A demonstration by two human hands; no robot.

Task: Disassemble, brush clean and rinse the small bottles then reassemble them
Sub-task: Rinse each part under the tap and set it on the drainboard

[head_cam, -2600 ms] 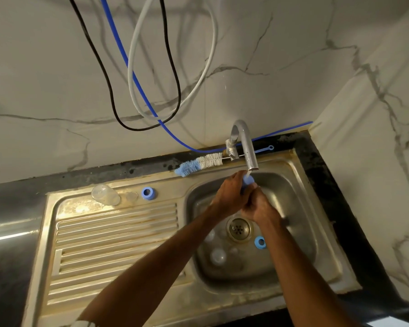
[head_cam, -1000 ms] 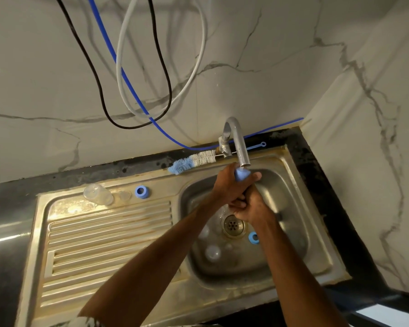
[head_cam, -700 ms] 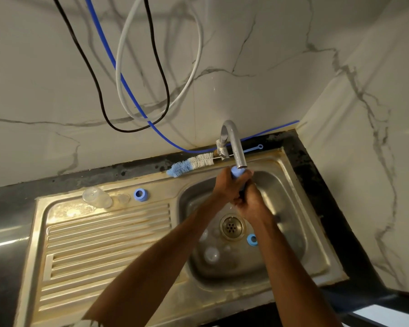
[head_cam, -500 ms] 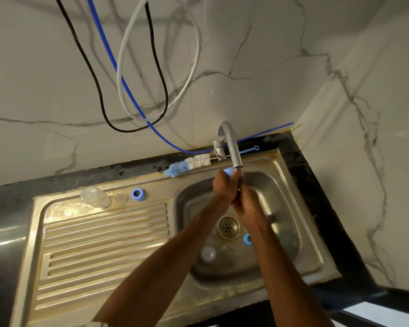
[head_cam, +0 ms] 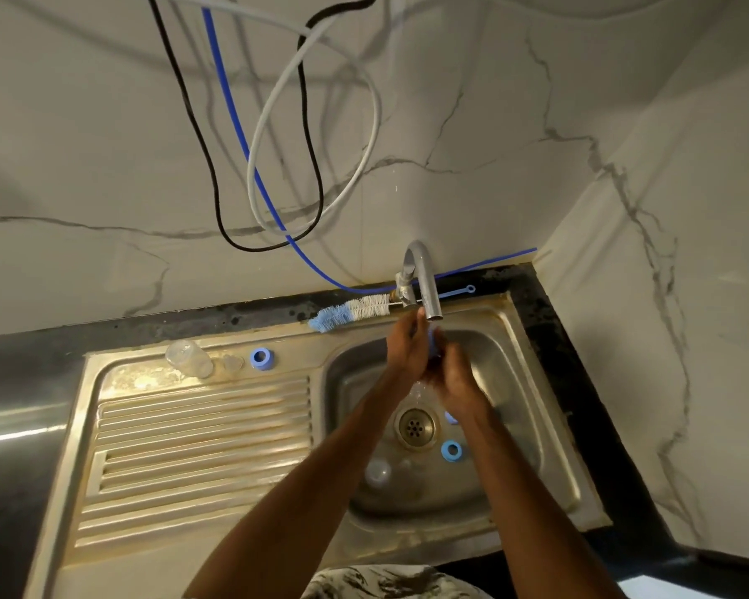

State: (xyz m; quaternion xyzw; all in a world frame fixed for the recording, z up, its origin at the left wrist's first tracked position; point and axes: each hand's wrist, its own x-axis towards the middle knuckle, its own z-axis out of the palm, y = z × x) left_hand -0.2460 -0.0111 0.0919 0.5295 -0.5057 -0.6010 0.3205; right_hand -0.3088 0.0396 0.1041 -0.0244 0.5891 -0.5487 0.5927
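Clear plastic first: a small clear plastic bottle [head_cam: 189,358] lies on its side at the back of the ribbed steel drainboard [head_cam: 200,447], with a blue ring-shaped cap [head_cam: 261,359] near it. A blue-and-white bristle brush [head_cam: 351,311] lies along the sink's back rim. Another clear bottle [head_cam: 377,472] rests in the steel basin [head_cam: 515,382]. Your left hand [head_cam: 407,352] grips a small blue part [head_cam: 432,343] under the curved metal tap [head_cam: 427,287]. Your right hand [head_cam: 455,378] meets it with curled fingers; through the blur I cannot tell whether it holds anything. A second blue ring [head_cam: 451,450] lies right of the round drain [head_cam: 414,427].
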